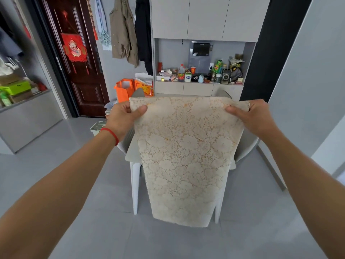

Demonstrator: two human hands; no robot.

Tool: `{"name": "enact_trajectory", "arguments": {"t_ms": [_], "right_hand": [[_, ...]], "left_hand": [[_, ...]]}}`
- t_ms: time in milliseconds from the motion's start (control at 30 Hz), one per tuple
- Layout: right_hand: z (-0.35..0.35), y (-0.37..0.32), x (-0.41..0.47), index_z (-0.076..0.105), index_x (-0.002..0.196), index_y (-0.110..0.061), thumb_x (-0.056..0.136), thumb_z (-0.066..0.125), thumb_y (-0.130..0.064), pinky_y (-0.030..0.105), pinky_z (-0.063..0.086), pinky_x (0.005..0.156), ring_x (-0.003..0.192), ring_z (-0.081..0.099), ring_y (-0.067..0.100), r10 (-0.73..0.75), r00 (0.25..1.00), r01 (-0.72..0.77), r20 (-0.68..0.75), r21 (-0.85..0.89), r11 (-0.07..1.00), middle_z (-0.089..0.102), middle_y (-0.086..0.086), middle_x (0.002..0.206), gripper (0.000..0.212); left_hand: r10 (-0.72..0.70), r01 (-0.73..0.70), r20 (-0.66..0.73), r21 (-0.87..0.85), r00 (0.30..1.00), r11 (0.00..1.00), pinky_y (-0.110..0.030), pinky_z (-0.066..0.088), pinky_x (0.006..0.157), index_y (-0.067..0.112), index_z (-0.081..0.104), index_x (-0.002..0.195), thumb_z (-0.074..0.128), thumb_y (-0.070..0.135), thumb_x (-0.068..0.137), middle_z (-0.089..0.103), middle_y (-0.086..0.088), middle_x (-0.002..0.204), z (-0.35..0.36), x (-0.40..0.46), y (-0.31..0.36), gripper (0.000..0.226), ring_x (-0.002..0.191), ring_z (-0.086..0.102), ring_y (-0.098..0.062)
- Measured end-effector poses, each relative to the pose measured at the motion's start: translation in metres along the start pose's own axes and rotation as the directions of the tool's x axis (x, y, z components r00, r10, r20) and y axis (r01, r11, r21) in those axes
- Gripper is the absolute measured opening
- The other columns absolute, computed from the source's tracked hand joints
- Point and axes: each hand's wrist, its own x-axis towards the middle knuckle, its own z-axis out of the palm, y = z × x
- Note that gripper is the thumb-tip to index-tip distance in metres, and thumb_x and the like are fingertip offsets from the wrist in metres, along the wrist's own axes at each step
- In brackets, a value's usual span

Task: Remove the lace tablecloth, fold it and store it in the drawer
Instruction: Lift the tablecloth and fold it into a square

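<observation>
- Tablecloth [183,157]: one cream lace cloth, held up in the air by its top edge and hanging straight down, narrowing toward its bottom hem above the grey floor.
- Left hand [122,117] pinches the top left corner, thumb in front, fingers hidden behind the cloth.
- Right hand [253,116] pinches the top right corner the same way; the two hands are well apart.
- One red string [111,134] circles the left wrist.
- Table [133,154] stands behind the cloth, mostly hidden; two white legs show.
- Two chair backs [138,93] peek above the cloth's top edge.
- Orange bag [124,89] sits beyond the table, partly covered.
- Shelf [197,82] behind holds many bottles and jars, too crowded to count.
- No drawer can be picked out for certain.
</observation>
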Motion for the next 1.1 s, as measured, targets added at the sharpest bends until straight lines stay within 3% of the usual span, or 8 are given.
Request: {"name": "enact_trajectory", "arguments": {"t_ms": [167,267,400,567,700,867,1033,1100], "right_hand": [[0.009,-0.005,0.003,0.077,0.079,-0.037,0.084,0.082,-0.041,0.005,0.052,0.054,0.07,0.073,-0.012,-0.027,1.0,0.027,0.016,-0.023,0.999,0.074,-0.035,0.073,0.008],[0.02,-0.005,0.002,0.08,0.078,-0.037,0.087,0.081,-0.037,0.007,0.055,0.058,0.074,0.076,-0.006,-0.041,0.999,0.04,0.026,0.041,0.998,0.079,-0.027,0.079,0.009],[0.036,-0.007,-0.001,0.085,0.082,-0.035,0.082,0.082,-0.04,0.014,0.06,0.064,0.084,0.08,0.006,-0.02,1.0,0.017,0.02,0.155,0.988,0.083,-0.013,0.091,0.006],[0.057,0.001,0.003,0.083,0.084,-0.028,0.086,0.084,-0.036,0.016,0.06,0.061,0.081,0.08,0.008,0.051,0.998,-0.049,-0.02,0.109,0.993,0.083,-0.01,0.09,0.009],[0.062,0.013,0.013,0.084,0.086,-0.025,0.086,0.085,-0.035,0.018,0.062,0.062,0.082,0.081,0.01,0.076,0.997,-0.072,-0.033,0.114,0.991,0.084,-0.008,0.091,0.01],[0.06,0.019,0.04,0.085,0.08,-0.032,0.084,0.086,-0.032,0.017,0.061,0.062,0.082,0.081,0.01,0.035,0.999,-0.032,-0.019,0.138,0.99,0.084,-0.009,0.091,0.004],[0.054,0.02,0.079,0.085,0.079,-0.033,0.082,0.088,-0.03,0.018,0.061,0.059,0.079,0.081,0.009,-0.028,0.999,0.032,-0.024,0.19,0.981,0.083,-0.011,0.088,0.005],[0.056,0.011,0.11,0.084,0.084,-0.027,0.082,0.088,-0.033,0.022,0.063,0.06,0.08,0.081,0.011,-0.031,0.993,0.053,-0.112,0.2,0.978,0.084,-0.01,0.09,0.007]], "left_hand": [[0.08,-0.082,0.046,0.049,0.996,0.995,-0.034,0.062,0.084,0.02,0.074,0.114,0.068,0.03,0.098,0.08,0.003,0.108,-0.006,0.012,0.002,0.021,0.101,0.077,-0.018],[0.108,-0.113,0.089,0.056,0.99,0.992,-0.024,0.062,0.077,0.022,0.073,0.114,0.063,0.028,0.1,0.08,0.008,0.106,-0.013,0.017,-0.001,0.017,0.099,0.077,-0.014],[0.101,-0.106,0.075,0.059,0.992,0.993,-0.037,0.064,0.085,0.023,0.076,0.107,0.064,0.028,0.1,0.081,0.003,0.102,-0.03,0.027,-0.011,0.014,0.097,0.077,-0.02],[0.061,-0.066,0.085,0.058,0.994,0.996,-0.052,0.06,0.094,0.015,0.078,0.108,0.067,0.029,0.098,0.081,-0.004,0.105,-0.047,0.042,-0.028,0.02,0.101,0.077,-0.027],[0.041,-0.045,0.135,0.023,0.99,0.999,-0.049,0.06,0.095,0.018,0.078,0.108,0.067,0.027,0.098,0.08,-0.007,0.108,-0.05,0.058,-0.038,0.018,0.103,0.076,-0.028],[0.035,-0.036,0.202,0.003,0.979,0.999,-0.035,0.063,0.086,0.009,0.076,0.111,0.061,0.015,0.101,0.078,-0.014,0.112,-0.041,0.088,-0.033,0.019,0.1,0.077,-0.026],[0.008,-0.018,0.237,0.04,0.971,0.999,-0.042,0.061,0.094,-0.006,0.067,0.122,0.055,0.01,0.104,0.073,-0.023,0.119,-0.031,0.121,-0.02,0.027,0.108,0.071,-0.033],[0.018,-0.017,0.178,-0.008,0.984,1.0,-0.045,0.06,0.096,-0.002,0.071,0.119,0.057,0.011,0.103,0.073,-0.023,0.117,-0.024,0.148,-0.004,0.024,0.108,0.07,-0.036]]}}
